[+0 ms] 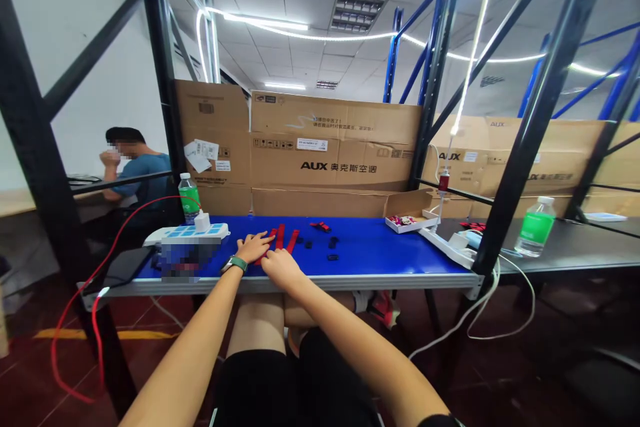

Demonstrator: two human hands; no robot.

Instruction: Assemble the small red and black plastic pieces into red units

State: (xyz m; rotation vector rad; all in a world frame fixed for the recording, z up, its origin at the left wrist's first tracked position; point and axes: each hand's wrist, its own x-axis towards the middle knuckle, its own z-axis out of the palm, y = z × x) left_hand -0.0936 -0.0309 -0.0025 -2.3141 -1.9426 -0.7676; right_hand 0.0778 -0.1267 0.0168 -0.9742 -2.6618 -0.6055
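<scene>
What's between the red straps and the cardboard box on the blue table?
Head view: between the red straps and the cardboard box lie a few small black clips and one red-and-black piece, loose on the blue table.

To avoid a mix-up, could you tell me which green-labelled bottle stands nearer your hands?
The left bottle, behind the white power strip, near the left hand; the other bottle stands far right on the grey table.

Blue table (390,250) carries red straps (293,240), black buckles (333,242), power strip (193,233).
</scene>
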